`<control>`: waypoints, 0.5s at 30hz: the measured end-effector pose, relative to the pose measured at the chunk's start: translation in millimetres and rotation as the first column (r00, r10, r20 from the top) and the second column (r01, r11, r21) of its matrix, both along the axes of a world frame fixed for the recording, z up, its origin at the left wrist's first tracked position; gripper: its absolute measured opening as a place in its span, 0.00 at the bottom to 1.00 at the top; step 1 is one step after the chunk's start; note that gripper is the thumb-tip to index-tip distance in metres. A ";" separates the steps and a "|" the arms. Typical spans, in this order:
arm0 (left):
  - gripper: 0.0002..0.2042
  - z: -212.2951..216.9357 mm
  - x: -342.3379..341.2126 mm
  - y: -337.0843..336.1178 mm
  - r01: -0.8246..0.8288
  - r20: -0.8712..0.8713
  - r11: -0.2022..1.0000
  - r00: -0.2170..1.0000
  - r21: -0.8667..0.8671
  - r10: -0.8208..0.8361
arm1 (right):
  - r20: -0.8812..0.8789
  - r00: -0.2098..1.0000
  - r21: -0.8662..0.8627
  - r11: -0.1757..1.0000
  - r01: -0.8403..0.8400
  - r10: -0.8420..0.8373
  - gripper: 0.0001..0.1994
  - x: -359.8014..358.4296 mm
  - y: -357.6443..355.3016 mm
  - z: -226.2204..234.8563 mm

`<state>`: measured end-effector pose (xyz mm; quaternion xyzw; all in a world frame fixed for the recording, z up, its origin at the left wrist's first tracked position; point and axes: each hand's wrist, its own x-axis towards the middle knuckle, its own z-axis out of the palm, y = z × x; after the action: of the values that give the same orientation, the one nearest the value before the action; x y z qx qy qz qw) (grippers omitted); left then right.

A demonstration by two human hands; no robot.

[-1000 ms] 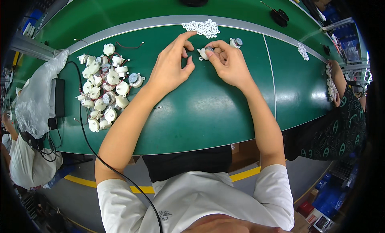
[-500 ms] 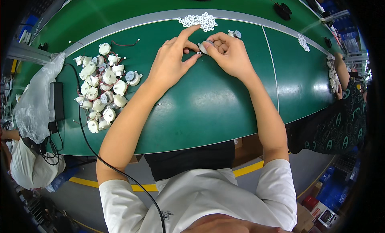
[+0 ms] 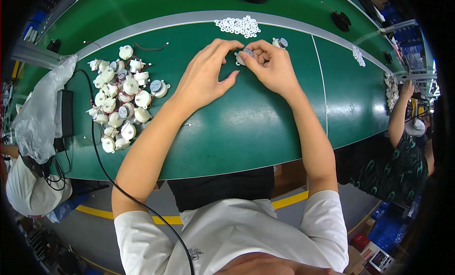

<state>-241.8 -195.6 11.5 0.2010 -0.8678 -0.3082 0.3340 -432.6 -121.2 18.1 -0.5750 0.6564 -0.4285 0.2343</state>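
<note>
My right hand (image 3: 269, 64) pinches a small white geared motor (image 3: 238, 60) with a grey round back, holding it just above the green table. My left hand (image 3: 207, 73) is beside it with thumb and fingers spread apart. Its index fingertip reaches up close to the motor; whether it touches cannot be made out. Beyond my right hand lies another white and grey motor (image 3: 276, 43). A cluster of small white rings (image 3: 239, 26) lies past my fingers at the far edge. To the left is a heap of similar motors (image 3: 130, 86) with red and black wires.
A black cable (image 3: 102, 166) runs past my left arm. At the left stand a black box (image 3: 67, 113) and a clear plastic bag (image 3: 40, 116). More white rings (image 3: 359, 56) lie to the right. A co-worker's arm (image 3: 397, 116) reaches to a white pile (image 3: 391, 90).
My left thumb has moved away from the motor and a small white ring at its tip no longer shows. My left index finger has come lower. The co-worker's arm at right has reached farther away.
</note>
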 end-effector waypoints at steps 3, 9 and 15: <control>0.29 0.5 -0.7 -0.7 0.017 -0.004 0.999 1.000 -0.033 -0.017 | -0.003 1.000 0.017 0.999 0.027 -0.027 0.14 1.8 0.4 2.1; 0.26 -0.4 -1.3 -1.6 0.015 0.005 0.997 1.000 -0.074 -0.015 | -0.003 0.999 0.018 0.999 0.034 -0.034 0.14 2.5 -1.2 0.2; 0.24 -1.9 -2.5 -2.3 0.021 0.019 0.985 1.000 -0.170 -0.018 | 0.015 0.999 0.034 0.999 0.033 -0.033 0.13 3.5 0.9 3.6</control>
<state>-244.3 -197.9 9.5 0.1660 -0.8958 -0.2344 0.3391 -429.1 -120.3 21.7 -0.5567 0.6712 -0.4256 0.2419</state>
